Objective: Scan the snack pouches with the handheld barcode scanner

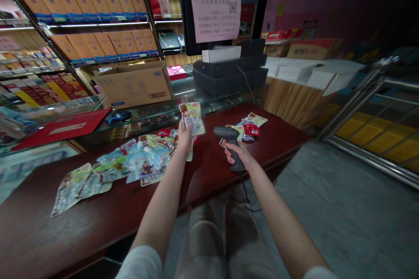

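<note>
My left hand (185,135) is closed on a snack packet (193,115), raised above the table with its printed face toward me. A dark grey barcode scanner (228,132) is gripped by its handle in my right hand (240,153), its head pointing left toward the packet. The scanner's cord hangs below the table edge. Left of my left hand lies a spread heap of snack packets (114,165), some pale blue, some green and white. Beyond the scanner sits a smaller pile of packets (251,128), a red one among them.
The dark red table (203,183) meets a glass counter. On that counter stand a cardboard box (134,85) and a black register (229,78) below a monitor with a paper notice (216,15). A metal railing (366,152) is at right.
</note>
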A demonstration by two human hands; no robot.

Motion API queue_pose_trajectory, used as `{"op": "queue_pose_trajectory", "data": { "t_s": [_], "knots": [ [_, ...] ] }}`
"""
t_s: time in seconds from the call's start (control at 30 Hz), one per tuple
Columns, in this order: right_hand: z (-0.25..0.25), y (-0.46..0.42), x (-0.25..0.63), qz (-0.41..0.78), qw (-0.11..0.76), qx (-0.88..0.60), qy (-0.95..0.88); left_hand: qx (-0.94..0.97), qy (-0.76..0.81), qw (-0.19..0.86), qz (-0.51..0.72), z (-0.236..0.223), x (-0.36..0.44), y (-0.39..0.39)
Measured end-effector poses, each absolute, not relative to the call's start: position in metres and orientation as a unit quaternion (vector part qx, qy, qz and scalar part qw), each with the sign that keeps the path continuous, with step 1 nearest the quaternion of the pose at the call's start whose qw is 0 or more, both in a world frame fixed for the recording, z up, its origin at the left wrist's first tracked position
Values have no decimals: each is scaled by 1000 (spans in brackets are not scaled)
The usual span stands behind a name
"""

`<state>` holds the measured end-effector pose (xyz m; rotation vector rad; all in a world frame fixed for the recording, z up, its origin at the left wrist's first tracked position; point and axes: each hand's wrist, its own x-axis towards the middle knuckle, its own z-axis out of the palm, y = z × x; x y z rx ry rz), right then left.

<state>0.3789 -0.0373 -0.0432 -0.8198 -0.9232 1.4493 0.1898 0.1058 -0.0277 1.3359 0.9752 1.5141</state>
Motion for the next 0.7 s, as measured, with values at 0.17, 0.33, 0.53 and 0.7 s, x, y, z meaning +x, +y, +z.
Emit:
{"op": "queue_pose_trajectory", "data": {
  "t_s": [0.17,0.33,0.53,0.7],
  "knots": [
    [-39,-35,384,612,602,-337,-387,638,524,291,484,-13,171,102],
    [-30,-25,405,593,618,-343,-386,676,673,140,267,8,145,83],
    [-25,-9,440,590,644,-335,-353,732,646,-65,207,16,157,61],
    [-32,-5,463,605,648,-327,-328,828,548,20,118,3,187,57]
  ]
}}
